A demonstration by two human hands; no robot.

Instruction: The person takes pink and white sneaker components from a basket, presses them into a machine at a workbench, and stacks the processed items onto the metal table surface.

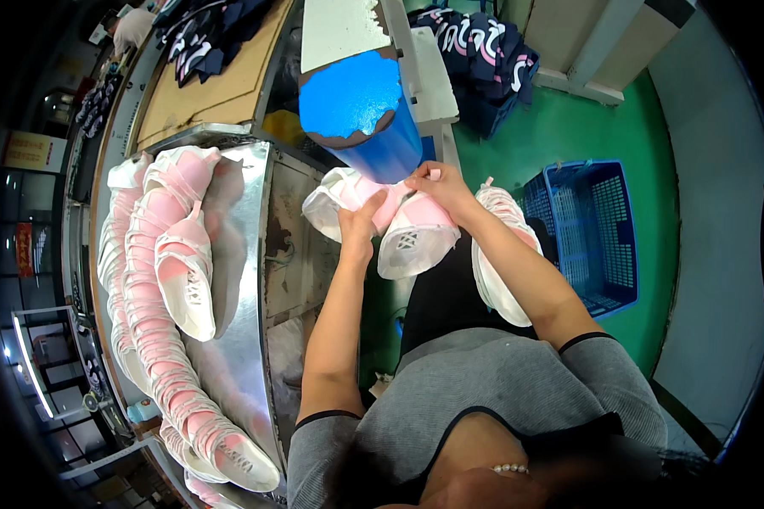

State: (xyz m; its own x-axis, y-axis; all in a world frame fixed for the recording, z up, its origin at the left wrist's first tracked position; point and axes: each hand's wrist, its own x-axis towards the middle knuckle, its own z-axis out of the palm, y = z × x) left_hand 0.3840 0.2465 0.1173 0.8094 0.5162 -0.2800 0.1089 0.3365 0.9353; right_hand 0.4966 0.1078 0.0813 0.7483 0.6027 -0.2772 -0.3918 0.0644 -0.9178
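Both hands, left hand (358, 225) and right hand (437, 182), clasp pink-white shoes (407, 233) mid-frame; a loose grip could drop one.

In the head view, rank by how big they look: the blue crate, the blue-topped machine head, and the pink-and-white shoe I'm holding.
1. Blue crate, largest.
2. Blue-topped machine head and pink-and-white shoe gripped by the left hand and right hand: they look alike, and hands cover part of the shoe, so no ranking.
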